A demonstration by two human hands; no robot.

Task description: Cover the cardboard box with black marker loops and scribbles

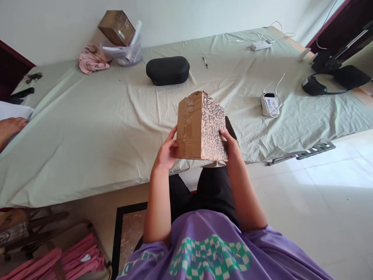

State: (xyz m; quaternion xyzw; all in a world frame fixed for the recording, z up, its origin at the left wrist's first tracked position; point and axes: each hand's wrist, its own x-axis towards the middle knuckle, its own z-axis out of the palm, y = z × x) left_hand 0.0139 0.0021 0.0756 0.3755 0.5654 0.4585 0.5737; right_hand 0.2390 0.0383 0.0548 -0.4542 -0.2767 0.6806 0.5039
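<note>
The left hand [166,151] and right hand [232,144] grip one cardboard box [199,126] by its sides, with one black case [167,70] beyond

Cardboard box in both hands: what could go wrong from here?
The cardboard box is held only at its sides by the left hand and right hand, with no visible support beneath it, so it could slip if the grip eases. The brown tape along its plain face might lift if it is squeezed. If lowered to the right, the box could snag the white cables around the white device on the sheet.
</note>
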